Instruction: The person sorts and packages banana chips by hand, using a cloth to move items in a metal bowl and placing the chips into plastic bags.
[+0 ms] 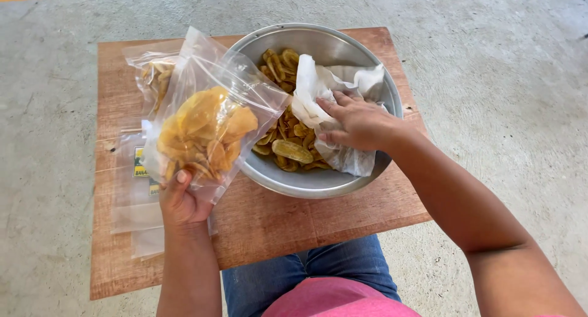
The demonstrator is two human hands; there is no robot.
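Observation:
My left hand (pixel 182 202) grips a clear plastic bag (pixel 211 112) partly filled with golden fried chips, holding it tilted beside the bowl's left rim. A round metal bowl (pixel 318 183) sits on a low wooden table (pixel 318 216) and holds more chips (pixel 286 147) and crumpled white paper (pixel 324 84). My right hand (pixel 358 122) reaches into the bowl, fingers bent and resting on the white paper, right next to the chips.
Another filled clear bag (pixel 154 75) lies at the table's back left. Several flat empty bags with yellow-green labels (pixel 136 194) lie at the left edge. Concrete floor (pixel 508 78) surrounds the table. My knees in blue jeans (pixel 318 274) are at the front.

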